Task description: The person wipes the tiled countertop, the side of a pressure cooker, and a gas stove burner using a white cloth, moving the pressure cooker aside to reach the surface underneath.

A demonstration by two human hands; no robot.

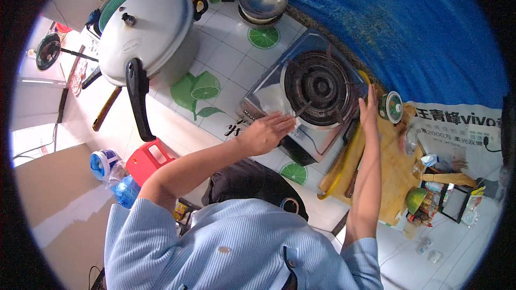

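A single-burner gas stove (320, 86) with a glossy metal top stands on the tiled counter. My left hand (266, 133) lies palm down at the stove's front left, fingers together, over a whitish piece that looks like a cloth or tissue (297, 123); most of it is hidden under the fingers. My right hand (369, 108) is upright at the stove's right side with the fingers apart, beside a yellow hose (342, 173). Nothing shows in it.
A large pressure cooker (149, 36) with black handles stands at left. Metal bowls (263, 2) sit behind the stove. To the right are a lidded patterned container (391, 107) and a wooden board (393, 169). A blue sheet (383, 28) covers the wall.
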